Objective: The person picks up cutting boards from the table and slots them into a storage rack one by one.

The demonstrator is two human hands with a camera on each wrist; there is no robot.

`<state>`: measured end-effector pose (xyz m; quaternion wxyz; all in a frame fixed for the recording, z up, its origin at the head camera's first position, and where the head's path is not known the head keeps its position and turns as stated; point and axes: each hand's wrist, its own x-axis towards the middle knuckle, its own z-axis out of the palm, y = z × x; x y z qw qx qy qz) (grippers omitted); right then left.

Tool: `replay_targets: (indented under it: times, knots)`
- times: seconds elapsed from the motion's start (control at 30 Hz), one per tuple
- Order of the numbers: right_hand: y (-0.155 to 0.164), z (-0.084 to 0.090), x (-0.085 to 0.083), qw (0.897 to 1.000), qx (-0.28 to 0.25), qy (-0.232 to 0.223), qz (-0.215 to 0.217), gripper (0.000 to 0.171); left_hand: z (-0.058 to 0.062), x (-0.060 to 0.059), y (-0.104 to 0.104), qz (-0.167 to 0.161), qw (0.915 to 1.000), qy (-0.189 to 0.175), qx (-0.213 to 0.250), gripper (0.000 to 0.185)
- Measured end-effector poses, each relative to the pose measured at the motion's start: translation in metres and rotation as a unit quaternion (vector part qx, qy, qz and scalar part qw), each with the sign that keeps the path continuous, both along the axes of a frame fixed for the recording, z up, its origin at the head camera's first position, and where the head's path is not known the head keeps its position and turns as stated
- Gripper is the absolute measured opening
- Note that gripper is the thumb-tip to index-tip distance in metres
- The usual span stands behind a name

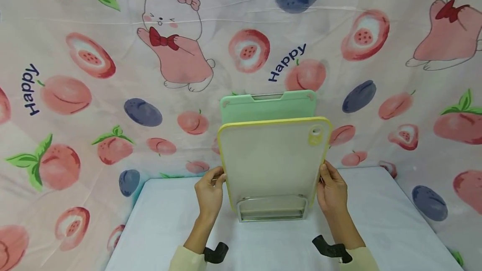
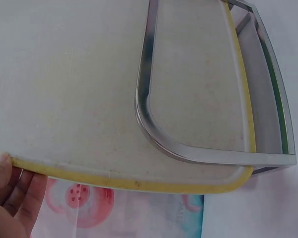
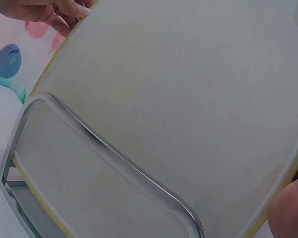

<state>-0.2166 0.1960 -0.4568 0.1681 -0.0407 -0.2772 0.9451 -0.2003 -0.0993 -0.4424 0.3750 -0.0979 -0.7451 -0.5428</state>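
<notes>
A whitish cutting board (image 1: 273, 160) with a yellow rim stands nearly upright, its lower part behind the front loop of a metal rack (image 1: 272, 220). My left hand (image 1: 209, 191) pinches the board's left edge between thumb and fingers, which the left wrist view also shows. At the right edge, my right hand (image 1: 333, 187) grips the same board; in the right wrist view only part of that hand (image 3: 290, 208) appears. Behind it stands a green cutting board (image 1: 267, 110), mostly hidden. In the left wrist view a gap separates the yellow lower edge (image 2: 246, 94) from the rack's base bar.
The rack stands on a white-covered table (image 1: 165, 216). Behind and at the sides hangs a cloth (image 1: 241, 16) printed with fruit and rabbits. Black wrist mounts (image 1: 216, 253) sit by both sleeves.
</notes>
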Motion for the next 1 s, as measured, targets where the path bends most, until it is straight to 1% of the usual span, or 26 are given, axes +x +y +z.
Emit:
replay_targets:
  times: [0.1,0.27,0.47,0.7,0.8,1.0]
  knots:
    - [0.0,0.001,-0.003,1.0,0.006,-0.018,-0.004,0.02,-0.004,-0.004,-0.001,0.008,0.9999,-0.011,-0.001,0.017]
    - [0.0,0.003,-0.008,1.0,0.014,-0.027,0.006,0.018,-0.003,-0.009,-0.003,0.016,0.9993,-0.03,-0.013,0.015]
    - [0.001,0.003,-0.013,0.998,0.04,-0.049,0.011,0.021,-0.003,-0.016,-0.004,0.007,0.9985,-0.049,-0.024,0.014]
    - [0.002,0.001,-0.019,0.996,0.059,-0.064,0.012,0.021,-0.002,-0.02,-0.004,0.005,0.9974,-0.07,-0.015,0.014]
    - [0.002,0.0,-0.023,0.996,0.066,-0.062,0.01,0.022,-0.001,-0.021,-0.004,0.003,0.997,-0.076,-0.013,0.014]
    - [0.003,-0.003,-0.025,0.995,0.085,-0.043,0.015,0.024,0.0,-0.023,-0.005,-0.001,0.9958,-0.091,-0.006,0.014]
